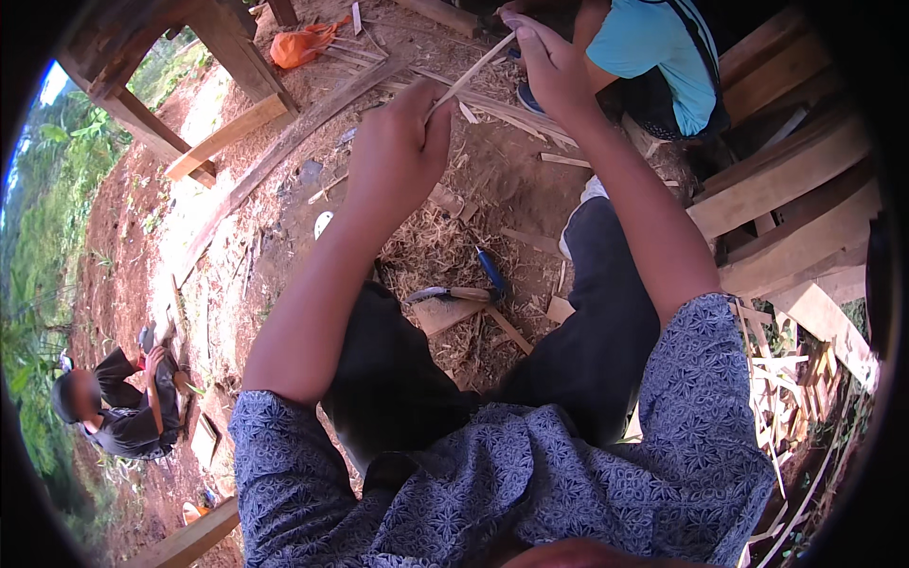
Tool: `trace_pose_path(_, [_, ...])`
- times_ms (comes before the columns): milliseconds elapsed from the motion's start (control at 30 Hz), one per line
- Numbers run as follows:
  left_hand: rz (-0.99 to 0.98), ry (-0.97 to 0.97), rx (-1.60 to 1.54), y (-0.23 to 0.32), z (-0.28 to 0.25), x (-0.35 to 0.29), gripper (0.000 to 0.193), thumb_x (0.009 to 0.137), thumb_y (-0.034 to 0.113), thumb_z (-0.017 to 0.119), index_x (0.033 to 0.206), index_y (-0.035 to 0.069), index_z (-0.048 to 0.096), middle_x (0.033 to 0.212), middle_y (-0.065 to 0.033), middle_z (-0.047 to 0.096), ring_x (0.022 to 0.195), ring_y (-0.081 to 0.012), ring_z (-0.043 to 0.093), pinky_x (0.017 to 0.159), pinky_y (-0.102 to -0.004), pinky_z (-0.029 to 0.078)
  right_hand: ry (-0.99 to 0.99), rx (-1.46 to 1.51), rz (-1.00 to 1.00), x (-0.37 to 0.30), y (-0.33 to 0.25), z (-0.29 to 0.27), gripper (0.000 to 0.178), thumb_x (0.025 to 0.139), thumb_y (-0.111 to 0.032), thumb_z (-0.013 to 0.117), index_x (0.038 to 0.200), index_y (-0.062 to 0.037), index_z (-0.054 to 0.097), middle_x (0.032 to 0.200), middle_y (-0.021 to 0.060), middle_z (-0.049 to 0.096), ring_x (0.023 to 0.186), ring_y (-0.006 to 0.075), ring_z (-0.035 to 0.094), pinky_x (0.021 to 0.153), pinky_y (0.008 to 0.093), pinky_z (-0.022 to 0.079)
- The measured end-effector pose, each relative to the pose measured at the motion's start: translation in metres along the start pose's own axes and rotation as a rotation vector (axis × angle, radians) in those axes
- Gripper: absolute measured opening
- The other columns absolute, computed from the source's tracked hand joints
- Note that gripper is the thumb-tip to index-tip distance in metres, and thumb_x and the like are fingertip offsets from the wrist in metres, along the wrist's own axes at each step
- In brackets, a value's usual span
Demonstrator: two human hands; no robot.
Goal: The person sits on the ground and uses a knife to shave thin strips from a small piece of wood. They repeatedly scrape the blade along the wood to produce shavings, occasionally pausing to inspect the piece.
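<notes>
Both my arms are stretched out ahead, with a thin pale strip of wood [476,71] held slantwise between the hands. My left hand [398,147] is closed round the strip's lower end, thumb along it. Higher up, my right hand [557,71] pinches the other end between thumb and fingers. On the ground between my legs lie a blue-handled tool [490,269] with a thin dark shaft and a knife-like tool [453,294] with a brownish handle. The second one rests on a small wooden board [443,315].
Wood shavings [421,241] cover the ground between my feet. A person in a light blue shirt [653,47] sits close at the far right; another person [133,402] sits at the left. Stacked planks [786,204] stand at the right, an orange bag [301,47] at the far left.
</notes>
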State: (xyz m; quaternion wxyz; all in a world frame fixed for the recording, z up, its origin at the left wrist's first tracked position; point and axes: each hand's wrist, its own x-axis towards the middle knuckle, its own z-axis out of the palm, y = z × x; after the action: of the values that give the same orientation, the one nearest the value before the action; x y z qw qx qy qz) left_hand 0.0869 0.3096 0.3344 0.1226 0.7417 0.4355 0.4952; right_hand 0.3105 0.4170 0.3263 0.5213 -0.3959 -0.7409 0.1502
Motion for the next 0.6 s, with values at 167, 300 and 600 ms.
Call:
trace_pose_path(167, [-0.022, -0.011, -0.01, -0.005, -0.005, -0.004, 0.013, 0.095, 0.015, 0.064, 0.1, 0.003, 0.067, 0.066, -0.0205, 0.062, 0.062, -0.0403, 0.064, 0.057, -0.0461, 0.048, -0.2, 0.06, 0.011, -0.038, -0.044, 0.028, 0.045, 0.108, -0.037, 0.046, 0.135, -0.0054, 0.063, 0.086, 0.0106, 0.068, 0.082, 0.0161, 0.064, 0.079, 0.0355, 0.049])
trace_pose_path(300, [-0.045, -0.01, -0.058, 0.006, -0.001, 0.002, 0.013, 0.095, 0.014, 0.064, 0.099, 0.002, 0.066, 0.064, -0.0198, 0.061, 0.061, -0.0399, 0.064, 0.056, -0.0454, 0.047, 0.04, 0.026, -0.004, -0.002, 0.006, 0.004, 0.045, 0.108, -0.037, 0.046, 0.136, -0.0055, 0.062, 0.083, 0.0095, 0.066, 0.079, 0.0178, 0.064, 0.078, 0.0359, 0.049])
trace_pose_path(600, [-0.027, 0.004, -0.05, 0.007, -0.003, -0.001, 0.013, 0.096, 0.014, 0.064, 0.095, 0.001, 0.065, 0.061, -0.0184, 0.059, 0.058, -0.0387, 0.062, 0.054, -0.0454, 0.045, 0.013, -0.005, 0.007, 0.001, 0.0, -0.001, 0.045, 0.108, -0.037, 0.046, 0.139, -0.0075, 0.061, 0.092, 0.0101, 0.072, 0.09, 0.0207, 0.069, 0.086, 0.036, 0.051])
